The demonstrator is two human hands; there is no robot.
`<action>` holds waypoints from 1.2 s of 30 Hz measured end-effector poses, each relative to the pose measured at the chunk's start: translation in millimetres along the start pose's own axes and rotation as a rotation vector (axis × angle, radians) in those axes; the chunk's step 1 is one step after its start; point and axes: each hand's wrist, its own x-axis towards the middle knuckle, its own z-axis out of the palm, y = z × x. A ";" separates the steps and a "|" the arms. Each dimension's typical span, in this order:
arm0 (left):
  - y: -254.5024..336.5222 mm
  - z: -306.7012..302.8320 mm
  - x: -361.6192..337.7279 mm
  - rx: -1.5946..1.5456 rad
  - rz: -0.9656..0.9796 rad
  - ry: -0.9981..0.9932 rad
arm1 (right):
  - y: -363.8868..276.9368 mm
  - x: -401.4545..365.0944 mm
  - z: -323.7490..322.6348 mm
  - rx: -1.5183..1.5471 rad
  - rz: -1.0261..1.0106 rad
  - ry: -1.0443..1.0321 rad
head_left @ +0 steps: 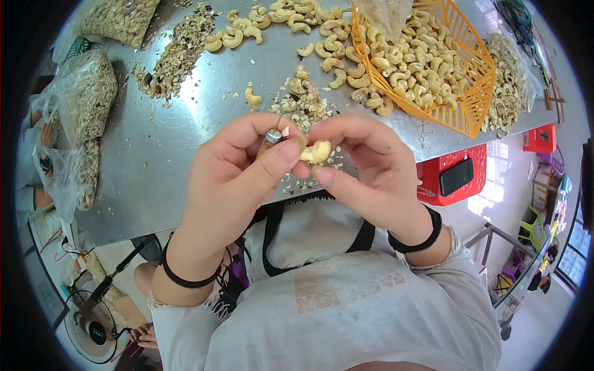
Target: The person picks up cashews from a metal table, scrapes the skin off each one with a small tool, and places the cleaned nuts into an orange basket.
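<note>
Over the metal table's near edge, my left hand point(247, 161) is closed around a small knife point(270, 139) with a metal collar and a thin blade. Its thumb and fingertips also meet a pale cashew nut point(317, 152). My right hand point(365, 167) pinches the same cashew from the other side between thumb and forefinger. Just beyond my hands lies a heap of peeled skins and crumbs point(303, 102). A single cashew point(252, 98) rests to the left of that heap. Loose cashews point(331, 52) spread across the far side of the table.
An orange basket point(473, 114) of cashews stands at the right. Filled plastic bags point(93, 99) lie at the left. On a red stool point(433, 179) rests a black phone point(456, 177). A fan point(93, 328) stands lower left; another person's hands point(147, 336) show nearby.
</note>
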 end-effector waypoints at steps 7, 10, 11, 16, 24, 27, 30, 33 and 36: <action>-9.0 6.2 0.7 0.125 0.170 -0.032 | -2.0 -1.4 -3.5 0.263 0.153 0.001; -14.1 7.3 -2.4 0.228 0.242 -0.051 | 0.0 -1.8 -5.0 0.265 0.158 0.033; -17.6 7.1 -2.2 0.356 0.312 -0.068 | 1.1 -1.9 -5.0 0.265 0.144 0.047; -13.8 9.0 -3.4 0.391 0.357 -0.132 | -0.4 -2.2 -2.4 0.329 0.139 0.057; -13.2 7.9 1.0 0.785 0.602 -0.035 | -1.7 -4.4 0.2 0.368 0.164 0.097; -12.9 7.0 2.0 0.868 0.658 -0.029 | -1.1 -4.8 0.4 0.358 0.157 0.074; -9.8 1.3 -1.1 0.853 0.562 -0.037 | -3.2 -5.1 0.7 0.363 0.165 0.064; -11.2 2.3 -3.3 0.469 0.330 -0.040 | -3.6 -3.3 -0.5 0.353 0.188 0.054; -8.3 8.3 -4.3 0.277 0.265 -0.056 | -2.8 -3.1 -2.7 0.359 0.208 0.045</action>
